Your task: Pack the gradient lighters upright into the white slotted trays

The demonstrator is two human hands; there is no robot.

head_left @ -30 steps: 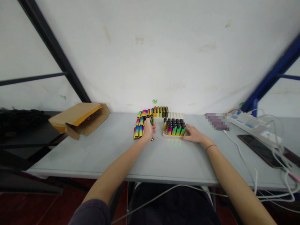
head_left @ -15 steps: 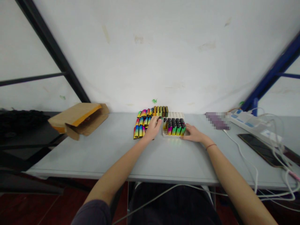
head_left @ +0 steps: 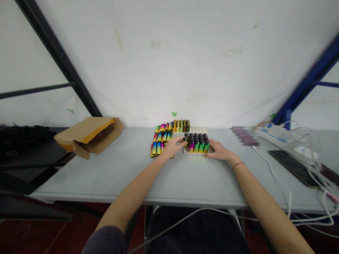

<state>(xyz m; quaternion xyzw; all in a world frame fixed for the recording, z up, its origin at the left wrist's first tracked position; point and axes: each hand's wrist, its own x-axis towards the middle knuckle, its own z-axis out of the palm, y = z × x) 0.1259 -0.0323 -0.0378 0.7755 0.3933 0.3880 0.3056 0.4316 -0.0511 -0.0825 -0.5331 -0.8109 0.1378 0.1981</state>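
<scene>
The left hand (head_left: 172, 147) is pinching a small dark-green piece (head_left: 185, 139) between thumb and fingers at the left end of the white tray (head_left: 194, 153); the piece is showing too small to tell its exact shape; the right hand (head_left: 219, 151) is bracing the tray's right end, thumb and fingers spreading apart; the tray is sitting on the tabletop (head_left: 180, 180), bearing black-topped cylinders (head_left: 199, 143) upright in rows; multicoloured pieces (head_left: 159, 147) are lying in rows left of it; upright yellow-to-brown pieces (head_left: 181, 126) are standing behind, beside a second white tray (head_left: 200, 130); for sound handling, the right hand should be pressing lightly inward, so that the tray is not sliding; the left fingers should be gripping gently and clearing the nearest black tops, since a sideways knock could be tilting them.
</scene>
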